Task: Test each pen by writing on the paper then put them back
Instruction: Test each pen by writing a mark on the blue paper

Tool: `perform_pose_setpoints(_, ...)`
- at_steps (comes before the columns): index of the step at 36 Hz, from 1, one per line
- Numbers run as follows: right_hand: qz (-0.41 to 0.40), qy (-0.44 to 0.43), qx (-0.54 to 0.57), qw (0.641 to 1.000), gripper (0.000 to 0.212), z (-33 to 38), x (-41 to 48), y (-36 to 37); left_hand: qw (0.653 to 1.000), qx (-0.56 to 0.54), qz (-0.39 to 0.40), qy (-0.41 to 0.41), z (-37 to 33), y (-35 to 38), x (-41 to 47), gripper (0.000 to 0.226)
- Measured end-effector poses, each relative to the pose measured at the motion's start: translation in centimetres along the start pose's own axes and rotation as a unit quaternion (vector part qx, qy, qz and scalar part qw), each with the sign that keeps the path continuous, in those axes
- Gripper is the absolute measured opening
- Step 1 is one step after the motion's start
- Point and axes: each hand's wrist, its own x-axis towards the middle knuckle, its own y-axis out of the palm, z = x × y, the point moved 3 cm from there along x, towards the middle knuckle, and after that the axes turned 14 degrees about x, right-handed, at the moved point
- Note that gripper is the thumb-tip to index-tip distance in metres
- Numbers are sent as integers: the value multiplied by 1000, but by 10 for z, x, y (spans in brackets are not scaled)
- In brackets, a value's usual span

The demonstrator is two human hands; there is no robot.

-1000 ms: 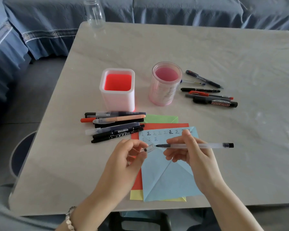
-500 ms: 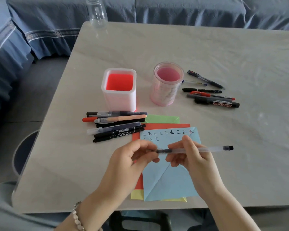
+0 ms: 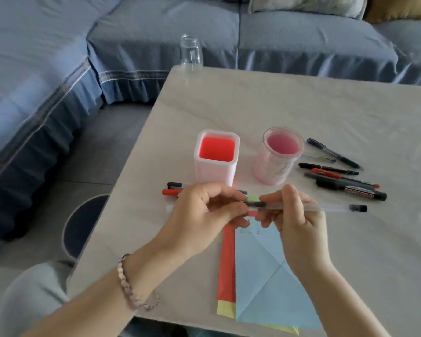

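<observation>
The left hand (image 3: 204, 212) pinches the tip end of a clear pen (image 3: 331, 207) that the right hand (image 3: 294, 222) grips above the blue paper (image 3: 265, 276).

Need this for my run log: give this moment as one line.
phase: pen held over paper | left hand: pinches pen's tip end | right hand: grips barrel | other pens: on table

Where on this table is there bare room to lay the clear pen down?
Bare: the wide table stretch behind the square holder and round cup; also right of the blue paper, nearer than the marker pile. Crowded: the strip between holders and papers, where the left pen row lies.
</observation>
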Motion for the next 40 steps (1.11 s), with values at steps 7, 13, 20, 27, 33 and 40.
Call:
perform_pose_setpoints(7, 85, -38, -9, 996, 46, -6, 5, 42, 984, -86, 73, -137, 6, -43, -1, 21)
perform_pose_setpoints(13, 38, -6, -15, 999, 53, -32, 14, 76, 982, -90, -101, -128, 17, -67, -3, 20)
perform_pose_setpoints(20, 101, 100, 19, 990, 41, -72, 0, 126, 925, -202, -287, -147, 49, -91, -22, 14)
perform_pose_setpoints(27, 181, 196, -53, 962, 16, -98, -13, 131, 866, -71, -493, -48, 54, -162, -55, 20)
perform_pose_setpoints(33, 183, 218, -164, 944, 13, -108, -2, 103, 838, 250, -483, -48, 84, -235, -62, 19)
perform_pose_setpoints(40, 204, 205, -224, 931, 15, -106, 8, 75, 850, 369, -344, -156, 125, -227, -33, 28)
